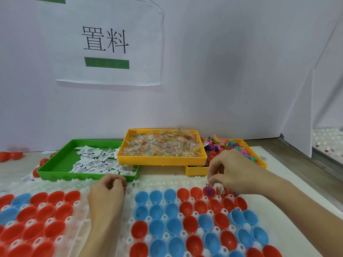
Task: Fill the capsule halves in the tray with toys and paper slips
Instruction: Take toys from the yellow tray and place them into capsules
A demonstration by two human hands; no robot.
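Capsule halves [174, 226]: red and blue, open side up in the white tray [128, 206] nearest the viewer.
Left hand [108, 191]: fingers curled on the tray; whether it holds anything, I cannot tell.
Right hand [229, 168]: fingertips pinch something small above a red half [209, 191] containing a purple toy.
Green tray [55, 164]: paper slips [100, 161].
Yellow trays [161, 161]: bagged beads, colourful toys [219, 145] behind.

Red and blue capsule halves [191, 222] are seated open side up in a translucent white tray [130, 193]. A purple toy [209, 191] is seen in one far-row red half. Paper slips [100, 161] are heaped in a green bin [53, 165].
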